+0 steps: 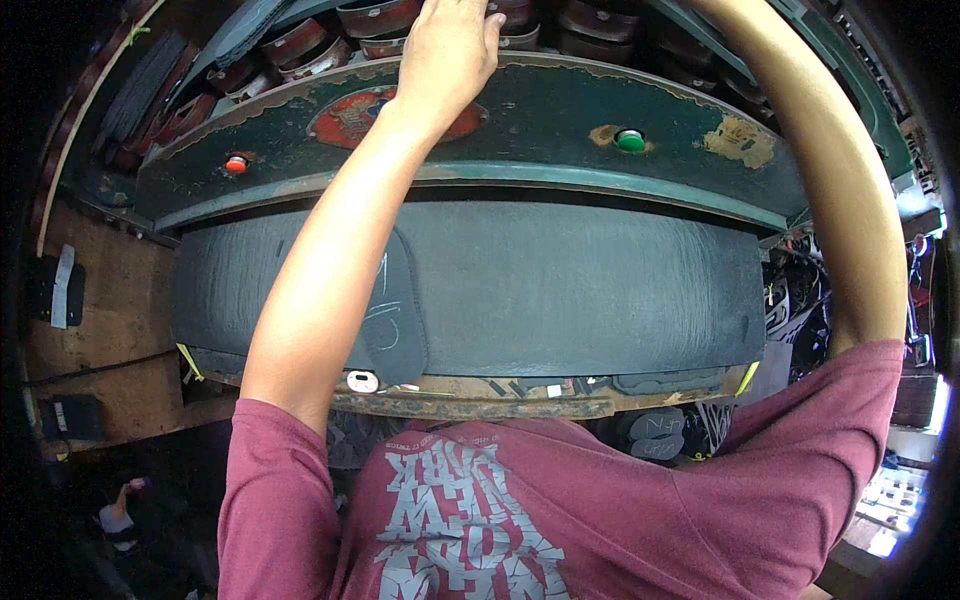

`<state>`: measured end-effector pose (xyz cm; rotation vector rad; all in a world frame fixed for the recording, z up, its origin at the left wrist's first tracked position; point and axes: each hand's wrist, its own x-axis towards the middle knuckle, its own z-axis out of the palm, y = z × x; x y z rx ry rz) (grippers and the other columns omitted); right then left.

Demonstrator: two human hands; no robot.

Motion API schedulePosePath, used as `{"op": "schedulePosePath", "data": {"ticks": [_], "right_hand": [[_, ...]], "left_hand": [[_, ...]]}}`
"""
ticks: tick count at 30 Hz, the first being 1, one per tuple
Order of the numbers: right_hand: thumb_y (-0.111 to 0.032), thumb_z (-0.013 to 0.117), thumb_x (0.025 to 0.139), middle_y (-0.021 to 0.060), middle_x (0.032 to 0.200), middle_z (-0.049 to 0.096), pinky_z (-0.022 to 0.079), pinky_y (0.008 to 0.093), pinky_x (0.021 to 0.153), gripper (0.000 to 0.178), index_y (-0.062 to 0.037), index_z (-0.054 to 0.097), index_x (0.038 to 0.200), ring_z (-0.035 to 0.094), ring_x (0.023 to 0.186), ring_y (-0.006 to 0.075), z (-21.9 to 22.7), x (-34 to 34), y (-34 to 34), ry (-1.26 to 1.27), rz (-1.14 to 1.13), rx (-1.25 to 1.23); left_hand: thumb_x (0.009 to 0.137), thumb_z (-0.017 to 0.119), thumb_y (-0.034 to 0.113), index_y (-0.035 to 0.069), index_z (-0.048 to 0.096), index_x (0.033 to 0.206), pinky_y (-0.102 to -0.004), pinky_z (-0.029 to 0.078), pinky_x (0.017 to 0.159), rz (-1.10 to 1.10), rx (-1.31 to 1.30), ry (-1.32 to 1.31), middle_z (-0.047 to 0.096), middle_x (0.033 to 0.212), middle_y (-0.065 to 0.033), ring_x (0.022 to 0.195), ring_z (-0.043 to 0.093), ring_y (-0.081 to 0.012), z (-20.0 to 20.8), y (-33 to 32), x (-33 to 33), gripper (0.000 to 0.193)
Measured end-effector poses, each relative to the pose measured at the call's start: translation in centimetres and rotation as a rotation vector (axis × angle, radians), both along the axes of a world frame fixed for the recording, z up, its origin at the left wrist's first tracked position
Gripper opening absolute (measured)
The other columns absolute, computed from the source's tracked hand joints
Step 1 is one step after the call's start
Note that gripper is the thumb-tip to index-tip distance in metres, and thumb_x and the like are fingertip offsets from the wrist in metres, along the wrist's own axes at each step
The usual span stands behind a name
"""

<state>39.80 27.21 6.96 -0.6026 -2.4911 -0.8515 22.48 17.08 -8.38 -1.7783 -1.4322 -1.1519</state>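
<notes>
My left hand (pixel 447 60) reaches up over the green front panel (pixel 540 110) of a machine, near a row of reddish-brown curved metal bands that look like cutting dies (pixel 598 20). Its thumb points outward, while the fingers run past the top edge, so their grip is hidden. At the upper right my right forearm (pixel 820 120) stretches over the panel's end; the hand itself lies outside the picture. Beneath my left forearm, a dark flat piece with chalk marks (pixel 400 310) rests on the wide black mat (pixel 570 280).
A red button (pixel 236 164) and a green button (pixel 629 141) sit on the panel. Along the ledge (pixel 470 403) before the mat lie a small white rounded device (pixel 362 381) and dark scraps. Yellow ties (pixel 747 378) hang at the mat's corners. A wooden board (pixel 130 300) stands left.
</notes>
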Motion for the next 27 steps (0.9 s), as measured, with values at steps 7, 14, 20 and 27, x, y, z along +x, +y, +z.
{"op": "schedulePosePath", "data": {"ticks": [7, 14, 20, 27], "right_hand": [[-0.035, 0.079, 0.062, 0.0169, 0.088, 0.072, 0.056, 0.0472, 0.072, 0.027, -0.0097, 0.074, 0.071, 0.07, 0.082, 0.0363, -0.5, -0.6, 0.1, -0.031, -0.001, 0.062], [-0.029, 0.08, 0.065, 0.0164, 0.113, 0.07, 0.054, 0.0457, 0.089, 0.032, -0.0117, 0.076, 0.092, 0.067, 0.105, 0.0343, 0.3, 0.0, -1.7, -0.054, -0.075, -0.164], [-0.027, 0.084, 0.073, 0.0062, 0.145, 0.057, 0.054, 0.0402, 0.101, 0.063, -0.0134, 0.064, 0.131, 0.06, 0.128, 0.0281, -4.1, -0.5, 1.4, -0.014, -0.045, 0.032], [-0.018, 0.075, 0.091, 0.0227, 0.146, 0.055, 0.045, 0.0439, 0.112, 0.052, -0.0009, 0.06, 0.137, 0.056, 0.132, 0.0385, -5.9, 0.2, -0.9, 0.175, 0.062, -0.019]], "left_hand": [[0.082, 0.077, 0.019, 0.004, 0.065, 0.102, -0.0497, 0.049, 0.087, -0.078, -0.222, -0.107, 0.062, 0.1, -0.0238, 0.097, 0.06, -0.0413, 3.6, -1.0, 1.1, 0.028], [0.079, 0.084, 0.027, 0.005, 0.065, 0.087, -0.0405, 0.046, 0.078, -0.167, -0.227, -0.113, 0.061, 0.088, -0.0103, 0.081, 0.059, -0.0305, 3.9, -19.3, 1.5, 0.03], [0.067, 0.091, 0.025, 0.01, 0.067, 0.077, -0.0372, 0.044, 0.067, 0.034, -0.34, -0.453, 0.06, 0.078, -0.0029, 0.071, 0.056, -0.0208, 4.4, -38.7, -0.1, 0.03], [0.07, 0.087, 0.019, 0.009, 0.071, 0.081, -0.0419, 0.048, 0.076, 0.467, -0.366, -0.421, 0.065, 0.086, -0.009, 0.083, 0.06, -0.0304, -10.1, -45.3, -7.3, 0.022]]}}
